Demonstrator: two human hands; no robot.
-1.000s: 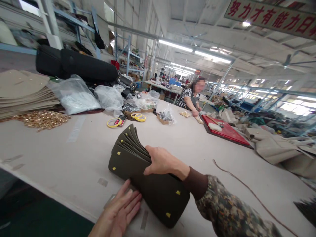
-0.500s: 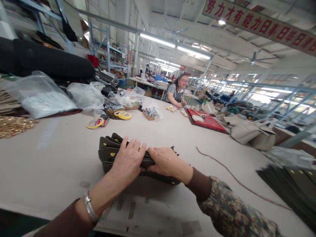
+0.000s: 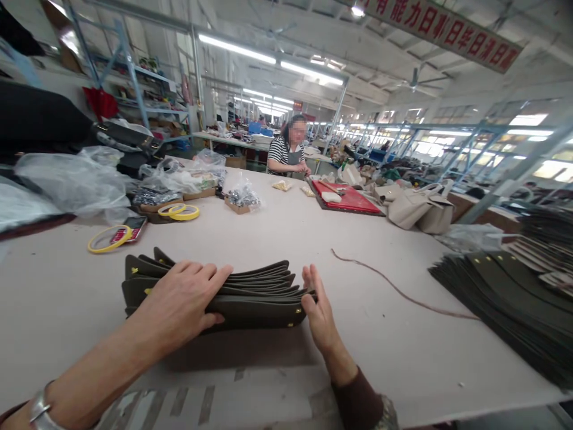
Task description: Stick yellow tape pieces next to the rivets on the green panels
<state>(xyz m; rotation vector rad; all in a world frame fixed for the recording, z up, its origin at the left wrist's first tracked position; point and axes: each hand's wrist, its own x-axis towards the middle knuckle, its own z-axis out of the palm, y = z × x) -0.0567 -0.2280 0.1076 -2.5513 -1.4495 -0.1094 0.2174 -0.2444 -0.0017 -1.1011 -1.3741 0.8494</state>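
Observation:
A stack of dark olive strap-like pieces (image 3: pixel 255 307) stands on edge on the pale table, its layers fanned at both ends. Small gold-coloured metal fittings show near the ends. My left hand (image 3: pixel 183 298) is wrapped over the left half, thumb on the near face and fingers over the top. At the right end, my right hand (image 3: pixel 319 307) has its fingers stretched upward and its palm against the ends of the pieces. The far side of the stack is hidden.
A brown cord (image 3: pixel 403 289) curves across the table at right, beside a larger pile of dark pieces (image 3: pixel 505 298). Yellow tape rolls (image 3: pixel 185 213), plastic bags (image 3: pixel 76 182) and a red board (image 3: pixel 347 198) lie further back. A co-worker (image 3: pixel 286 149) sits at the far side.
My right hand has moved from the middle of the stack to its right end and straightened its fingers. My left hand stays on the stack. The view has turned right.

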